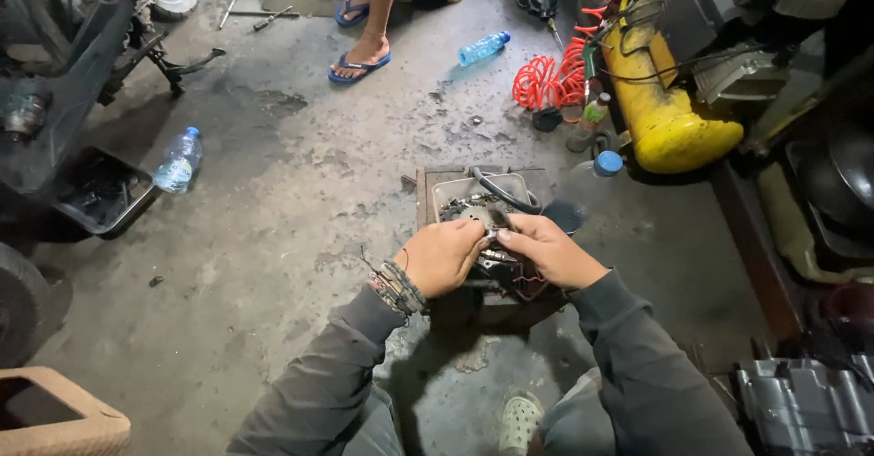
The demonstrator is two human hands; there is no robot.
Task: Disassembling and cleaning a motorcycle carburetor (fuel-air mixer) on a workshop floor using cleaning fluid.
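Note:
My left hand (443, 256) and my right hand (546, 248) meet over a grey tray (446, 190) of dirty metal parts that rests on a low wooden stand (424, 183). Both pinch a small metal part (492, 234) between their fingertips. A toothed sprocket (473, 210) and a black hose (503, 192) lie in the tray just beyond my fingers. Braided bracelets wrap my left wrist. My sleeves are dark grey.
A yellow air compressor tank (660, 110) with a red coiled hose (546, 78) stands at the right. Plastic bottles (178, 160) (482, 48) lie on the stained concrete floor. Another person's feet in blue sandals (360, 60) stand at the back. A motorbike and black drip tray (105, 192) are left.

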